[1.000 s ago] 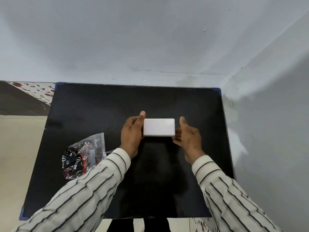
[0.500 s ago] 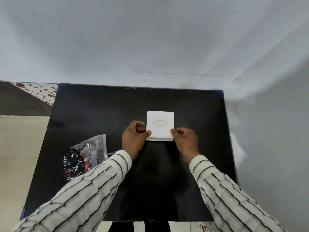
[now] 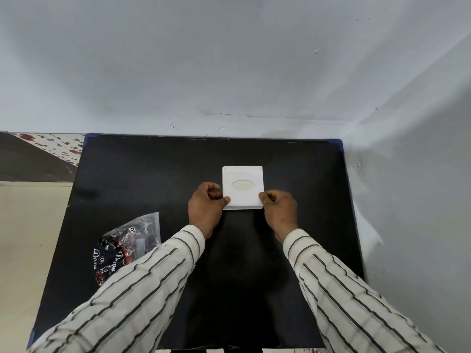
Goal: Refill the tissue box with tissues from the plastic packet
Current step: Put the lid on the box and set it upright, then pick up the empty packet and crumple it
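On black table (image 3: 132, 174), tissue box (image 3: 242, 187) faces oval-up, both hands' fingers (image 3: 265, 197) pinching its near corners.

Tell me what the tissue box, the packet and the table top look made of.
Tissue box: white, matte, crisp flat faces with a clean oval cutout; rigid plastic or coated card, can't tell which. Packet: thin clear plastic film, glossy, crinkled, with black and red print. Table top: smooth black sheet with a faint sheen, blue at the corners; likely laminate or a mat.
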